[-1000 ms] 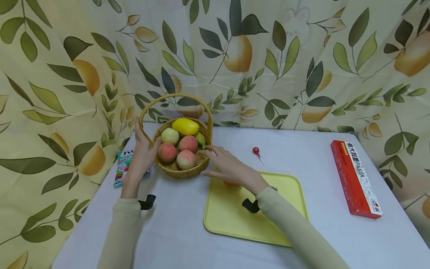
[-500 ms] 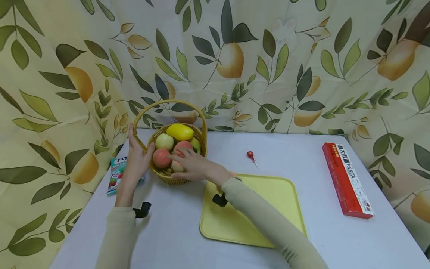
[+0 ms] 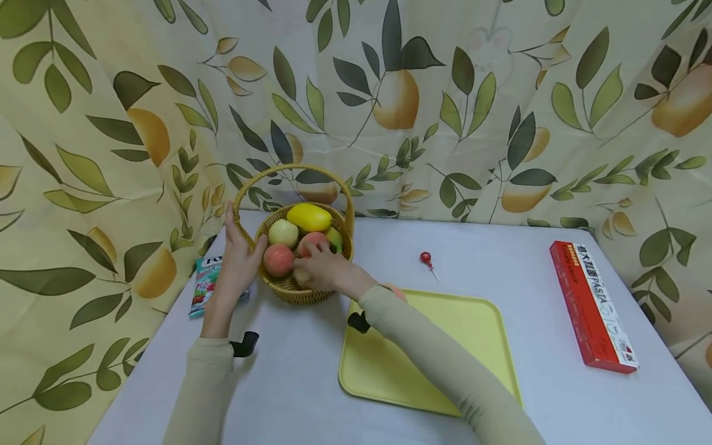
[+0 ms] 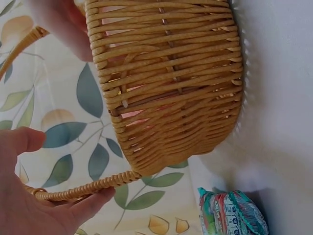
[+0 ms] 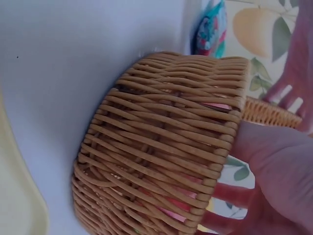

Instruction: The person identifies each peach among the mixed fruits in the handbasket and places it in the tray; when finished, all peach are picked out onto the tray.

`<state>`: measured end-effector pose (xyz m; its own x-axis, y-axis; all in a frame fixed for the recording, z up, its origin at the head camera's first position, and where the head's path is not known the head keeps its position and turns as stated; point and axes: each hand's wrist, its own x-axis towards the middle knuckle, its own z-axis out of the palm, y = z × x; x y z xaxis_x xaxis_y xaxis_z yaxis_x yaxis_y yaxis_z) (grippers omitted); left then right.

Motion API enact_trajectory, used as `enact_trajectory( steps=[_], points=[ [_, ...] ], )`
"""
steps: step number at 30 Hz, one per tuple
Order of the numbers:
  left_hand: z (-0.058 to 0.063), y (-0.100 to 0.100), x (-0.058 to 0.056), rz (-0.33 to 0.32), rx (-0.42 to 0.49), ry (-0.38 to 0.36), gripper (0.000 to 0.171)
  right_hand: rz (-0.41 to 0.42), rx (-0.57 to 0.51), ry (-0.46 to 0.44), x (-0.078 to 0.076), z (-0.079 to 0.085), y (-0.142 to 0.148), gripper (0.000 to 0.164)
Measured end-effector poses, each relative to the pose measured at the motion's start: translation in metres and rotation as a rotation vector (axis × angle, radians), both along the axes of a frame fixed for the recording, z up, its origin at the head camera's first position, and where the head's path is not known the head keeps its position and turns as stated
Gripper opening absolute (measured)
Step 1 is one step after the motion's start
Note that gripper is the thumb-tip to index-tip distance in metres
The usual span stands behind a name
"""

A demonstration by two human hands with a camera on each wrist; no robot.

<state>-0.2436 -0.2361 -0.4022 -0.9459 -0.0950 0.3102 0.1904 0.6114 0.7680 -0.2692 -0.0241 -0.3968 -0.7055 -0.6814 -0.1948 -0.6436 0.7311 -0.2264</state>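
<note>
A wicker basket (image 3: 300, 298) with a tall hoop handle (image 3: 292, 167) stands at the back left of the table. In it lie a yellow fruit (image 3: 309, 217), a pale green fruit (image 3: 283, 234), two pinkish-red peaches (image 3: 278, 259) and a green-yellow fruit (image 3: 335, 240). My left hand (image 3: 238, 262) touches the handle's left foot; in the left wrist view the handle lies along its extended fingers (image 4: 93, 204), with the thumb apart. Over the basket's front rim reaches my right hand (image 3: 325, 270); its fingers hold the paler front peach (image 3: 302, 278), which is mostly hidden.
A yellow tray (image 3: 473, 327) lies right of the basket, a reddish round thing (image 3: 396, 291) on it mostly behind the right sleeve. Further right are a red lollipop (image 3: 425, 256) and a red pasta box (image 3: 594, 306). A teal snack bag (image 3: 207, 281) lies by the left wrist.
My right hand has moved left from beside the basket's right rim into the basket and closed on the front peach. My left hand has stayed at the handle.
</note>
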Motion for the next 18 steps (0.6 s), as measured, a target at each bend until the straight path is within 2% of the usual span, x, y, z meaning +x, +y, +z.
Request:
enact_trajectory(
  steps=[6, 10, 13, 15, 18],
  points=[
    [0.003, 0.0, 0.0, 0.01, -0.013, -0.016, 0.097, 0.015, 0.063, 0.047, -0.002, 0.003, -0.008, 0.051],
    [0.003, -0.002, 0.001, 0.008, -0.009, -0.015, 0.098, 0.018, 0.116, 0.024, -0.002, 0.002, -0.014, 0.058],
    [0.001, -0.002, 0.002, 0.009, -0.006, -0.012, 0.097, 0.024, 0.144, 0.014, -0.004, 0.001, -0.016, 0.055],
    [0.0, -0.001, 0.001, 0.007, 0.001, -0.008, 0.097, 0.032, 0.139, 0.022, -0.006, 0.001, -0.014, 0.05],
    [0.0, 0.0, 0.0, 0.004, 0.002, 0.007, 0.096, 0.046, 0.072, 0.048, -0.011, 0.0, -0.009, 0.05]
  ],
)
